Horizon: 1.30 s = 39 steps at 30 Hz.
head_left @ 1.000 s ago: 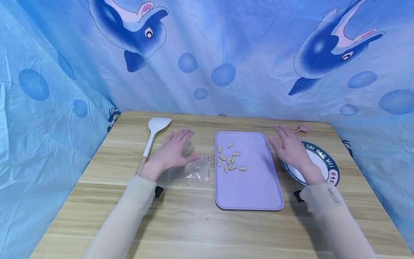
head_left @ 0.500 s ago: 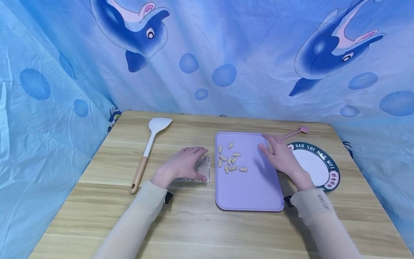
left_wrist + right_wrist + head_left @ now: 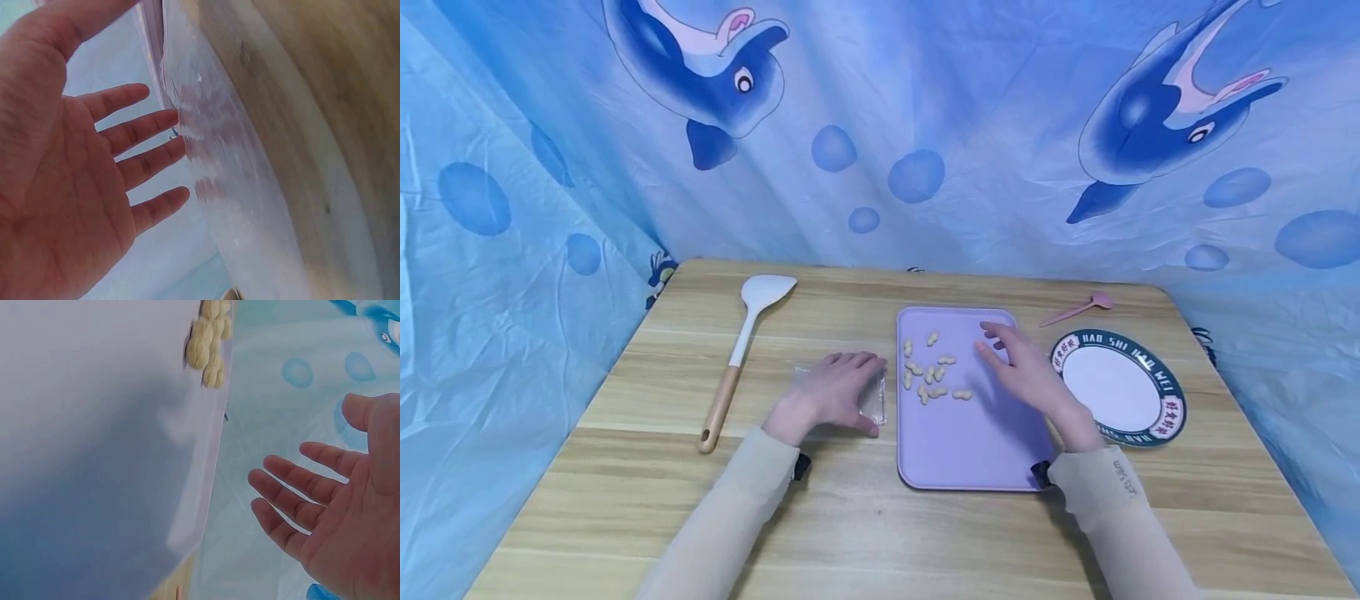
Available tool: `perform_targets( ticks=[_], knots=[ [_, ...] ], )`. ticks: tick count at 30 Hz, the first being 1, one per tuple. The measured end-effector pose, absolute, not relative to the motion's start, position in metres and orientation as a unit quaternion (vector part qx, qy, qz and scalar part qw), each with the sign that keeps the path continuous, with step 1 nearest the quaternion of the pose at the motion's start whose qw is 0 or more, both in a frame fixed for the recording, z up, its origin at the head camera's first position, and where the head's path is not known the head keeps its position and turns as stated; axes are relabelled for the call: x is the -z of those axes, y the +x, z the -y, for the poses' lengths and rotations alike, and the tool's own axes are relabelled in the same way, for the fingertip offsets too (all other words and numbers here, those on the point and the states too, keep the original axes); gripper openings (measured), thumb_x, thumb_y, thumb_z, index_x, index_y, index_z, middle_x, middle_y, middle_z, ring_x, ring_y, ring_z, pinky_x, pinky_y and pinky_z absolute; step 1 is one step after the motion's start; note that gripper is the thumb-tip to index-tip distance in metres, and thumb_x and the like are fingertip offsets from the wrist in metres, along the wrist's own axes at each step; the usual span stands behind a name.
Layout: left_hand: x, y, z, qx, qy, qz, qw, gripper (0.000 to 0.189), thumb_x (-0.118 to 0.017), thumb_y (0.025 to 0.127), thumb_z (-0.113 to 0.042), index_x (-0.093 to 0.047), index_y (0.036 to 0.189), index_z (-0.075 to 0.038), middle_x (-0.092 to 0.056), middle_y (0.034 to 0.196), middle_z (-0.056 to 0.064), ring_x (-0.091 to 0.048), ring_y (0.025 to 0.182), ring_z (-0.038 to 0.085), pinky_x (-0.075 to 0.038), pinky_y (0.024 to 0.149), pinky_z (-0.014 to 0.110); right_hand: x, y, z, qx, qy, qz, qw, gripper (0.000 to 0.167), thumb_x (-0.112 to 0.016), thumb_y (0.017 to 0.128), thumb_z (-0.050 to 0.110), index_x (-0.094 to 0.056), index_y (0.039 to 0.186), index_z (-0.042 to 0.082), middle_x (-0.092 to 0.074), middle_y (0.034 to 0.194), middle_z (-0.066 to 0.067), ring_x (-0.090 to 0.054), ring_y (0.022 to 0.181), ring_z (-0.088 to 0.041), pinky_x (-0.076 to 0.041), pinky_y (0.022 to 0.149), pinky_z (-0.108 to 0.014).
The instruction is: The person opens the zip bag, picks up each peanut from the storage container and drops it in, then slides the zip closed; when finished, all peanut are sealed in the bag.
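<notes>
My left hand [image 3: 829, 393] hovers over a clear plastic bag [image 3: 874, 402] that lies flat on the table. Its fingers are spread and relaxed, and in the left wrist view their tips come close over the bag's shiny film [image 3: 231, 162]. Part of the bag is hidden under the palm. To the right, my right hand [image 3: 1032, 367] hangs above the right half of a lilac tray [image 3: 958, 454], fingers loosely bent and holding nothing. Several unshelled peanuts [image 3: 938, 392] are scattered in the tray's left half; the right wrist view shows some peanuts [image 3: 200, 344] near its edge.
A white spatula [image 3: 741, 342] with a wooden handle lies at the left. Right of the tray sits a plate [image 3: 1112, 387] with a green lettered rim, and behind it a small pink spoon [image 3: 1078, 312]. A blue dolphin curtain [image 3: 880, 108] hangs at the table's back edge.
My left hand has come right and lower, over the plastic bag. My right hand has moved left from beside the plate to above the tray. The peanuts have stayed put.
</notes>
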State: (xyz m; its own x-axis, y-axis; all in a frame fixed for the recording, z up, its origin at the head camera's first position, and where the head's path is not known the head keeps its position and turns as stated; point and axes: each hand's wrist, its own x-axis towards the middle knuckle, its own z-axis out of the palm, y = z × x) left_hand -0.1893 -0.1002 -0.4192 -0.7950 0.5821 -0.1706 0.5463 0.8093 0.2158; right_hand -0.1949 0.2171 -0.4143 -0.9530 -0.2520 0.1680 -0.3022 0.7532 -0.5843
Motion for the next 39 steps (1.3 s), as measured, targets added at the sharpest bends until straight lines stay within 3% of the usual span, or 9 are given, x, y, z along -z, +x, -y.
perform_targets(
  ticks=[17, 39],
  knots=[
    [0.426, -0.187, 0.094, -0.078, 0.283, -0.949, 0.118, 0.104, -0.085, 0.069, -0.056, -0.038, 0.154, -0.019, -0.039, 0.156, 0.004, -0.032, 0.144, 0.028, -0.023, 0.117, 0.049, 0.422, -0.19, -0.185, -0.398, 0.169, 0.902, 0.004, 0.045, -0.051, 0.105, 0.03, -0.055, 0.136, -0.003, -0.063, 0.124, -0.019, -0.062, 0.106, -0.032, -0.051, 0.09, -0.047],
    [0.427, -0.187, 0.097, -0.066, 0.284, -0.948, 0.127, 0.093, -0.085, 0.068, -0.047, -0.047, 0.149, -0.02, -0.04, 0.156, 0.003, -0.033, 0.144, 0.029, -0.026, 0.116, 0.049, 0.421, -0.188, -0.184, -0.396, 0.17, 0.903, 0.0, 0.048, -0.045, 0.107, 0.035, -0.054, 0.137, -0.001, -0.064, 0.123, -0.019, -0.063, 0.104, -0.033, -0.051, 0.09, -0.049]
  ],
)
